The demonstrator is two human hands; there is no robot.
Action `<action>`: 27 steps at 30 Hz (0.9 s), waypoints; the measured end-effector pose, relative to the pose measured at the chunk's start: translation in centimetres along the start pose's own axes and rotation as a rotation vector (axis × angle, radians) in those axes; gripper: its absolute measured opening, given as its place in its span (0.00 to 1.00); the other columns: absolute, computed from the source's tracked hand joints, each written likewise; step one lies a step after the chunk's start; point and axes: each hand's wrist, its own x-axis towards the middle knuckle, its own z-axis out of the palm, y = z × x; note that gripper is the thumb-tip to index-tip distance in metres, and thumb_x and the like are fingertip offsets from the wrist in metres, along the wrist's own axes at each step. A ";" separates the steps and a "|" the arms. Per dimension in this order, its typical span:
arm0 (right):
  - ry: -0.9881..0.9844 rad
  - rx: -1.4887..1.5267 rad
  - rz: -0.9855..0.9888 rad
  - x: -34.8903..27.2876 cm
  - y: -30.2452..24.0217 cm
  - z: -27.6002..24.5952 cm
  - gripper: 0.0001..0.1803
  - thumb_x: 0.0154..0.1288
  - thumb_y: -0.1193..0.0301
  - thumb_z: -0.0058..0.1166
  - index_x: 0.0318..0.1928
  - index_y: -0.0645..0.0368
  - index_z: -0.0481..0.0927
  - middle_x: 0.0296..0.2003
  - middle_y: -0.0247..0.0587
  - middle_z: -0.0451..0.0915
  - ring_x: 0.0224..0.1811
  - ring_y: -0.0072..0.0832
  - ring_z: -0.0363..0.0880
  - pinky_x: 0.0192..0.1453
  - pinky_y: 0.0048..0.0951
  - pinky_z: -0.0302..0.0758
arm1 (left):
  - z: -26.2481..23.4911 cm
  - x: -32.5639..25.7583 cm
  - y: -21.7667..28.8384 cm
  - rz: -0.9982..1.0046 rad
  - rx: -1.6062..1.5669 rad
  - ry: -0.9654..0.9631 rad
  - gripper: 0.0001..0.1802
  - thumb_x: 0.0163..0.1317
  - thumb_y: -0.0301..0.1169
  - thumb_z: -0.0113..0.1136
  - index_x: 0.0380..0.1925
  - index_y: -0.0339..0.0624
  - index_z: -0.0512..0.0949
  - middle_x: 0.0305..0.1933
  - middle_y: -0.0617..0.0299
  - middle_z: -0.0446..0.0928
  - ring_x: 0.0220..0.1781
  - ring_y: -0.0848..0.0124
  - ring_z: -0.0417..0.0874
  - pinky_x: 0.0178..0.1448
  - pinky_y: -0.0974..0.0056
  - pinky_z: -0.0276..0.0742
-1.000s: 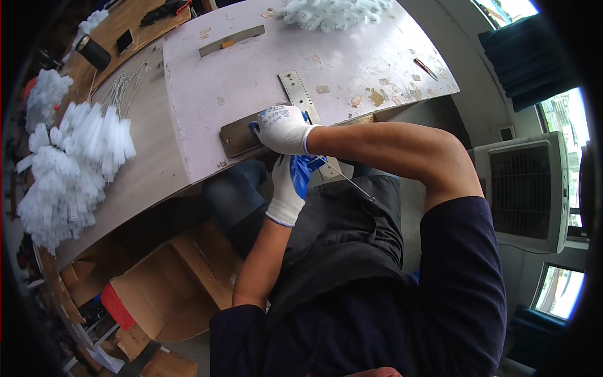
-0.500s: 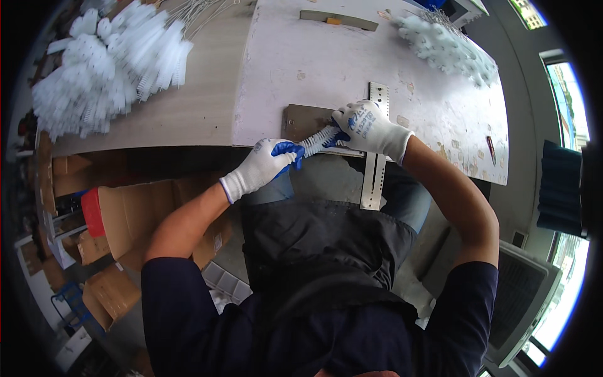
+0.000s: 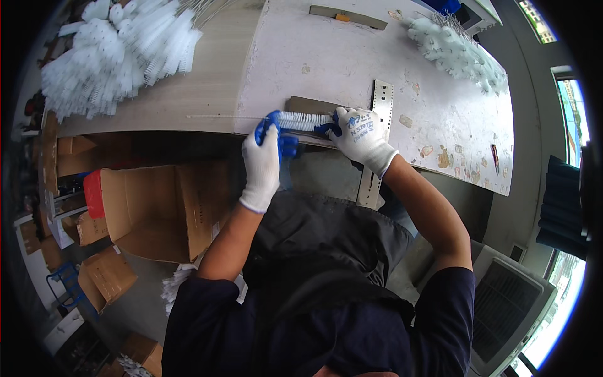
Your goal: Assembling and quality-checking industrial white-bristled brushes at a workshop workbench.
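Observation:
A white-bristled wire brush [image 3: 306, 120] lies level between my two gloved hands, just above the table's front edge. Its thin bare stem runs out leftward over the tabletop. My left hand [image 3: 262, 157], in a white glove with blue fingers, pinches the brush where bristles meet stem. The bristles' right end is gripped by my right hand [image 3: 363, 133], gloved alike. Behind the brush is a brown-grey flat plate [image 3: 314, 103], partly hidden. A slotted metal bar [image 3: 382, 100] passes under my right hand and juts over the table's edge toward my lap.
A big heap of white brushes [image 3: 119, 60] lies far left, and a smaller pile [image 3: 453, 50] far right. At the back rests a grey strip [image 3: 352, 19] with an orange piece. A slim reddish tool [image 3: 495, 159] lies right. Below left stands an open cardboard box [image 3: 147, 210].
My left hand has moved forward and turned upright. The brush has swung from slanting to level, and its stem now shows to the left. My right hand still grips its end.

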 end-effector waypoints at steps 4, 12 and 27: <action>-0.003 0.019 0.037 0.8 -1.9 -0.2 0.19 0.65 0.54 0.54 0.42 0.58 0.79 0.38 0.47 0.84 0.44 0.41 0.83 0.50 0.40 0.77 | 3.1 5.1 1.7 -0.036 -0.538 0.112 0.14 0.70 0.29 0.50 0.49 0.36 0.79 0.37 0.54 0.79 0.37 0.61 0.84 0.42 0.58 0.83; 0.076 0.004 -0.094 0.6 0.7 1.4 0.19 0.58 0.55 0.60 0.37 0.58 0.78 0.32 0.46 0.83 0.35 0.42 0.84 0.41 0.41 0.78 | 10.6 12.0 2.0 -0.149 -0.198 0.007 0.11 0.60 0.25 0.52 0.36 0.40 0.84 0.17 0.71 0.65 0.16 0.75 0.65 0.20 0.66 0.65; 0.373 0.072 -0.094 0.8 -1.2 1.6 0.17 0.55 0.56 0.64 0.34 0.56 0.79 0.31 0.45 0.82 0.35 0.42 0.82 0.42 0.43 0.76 | 3.5 16.7 3.7 0.467 0.819 -0.180 0.21 0.70 0.45 0.51 0.35 0.39 0.83 0.29 0.52 0.83 0.32 0.56 0.84 0.42 0.55 0.77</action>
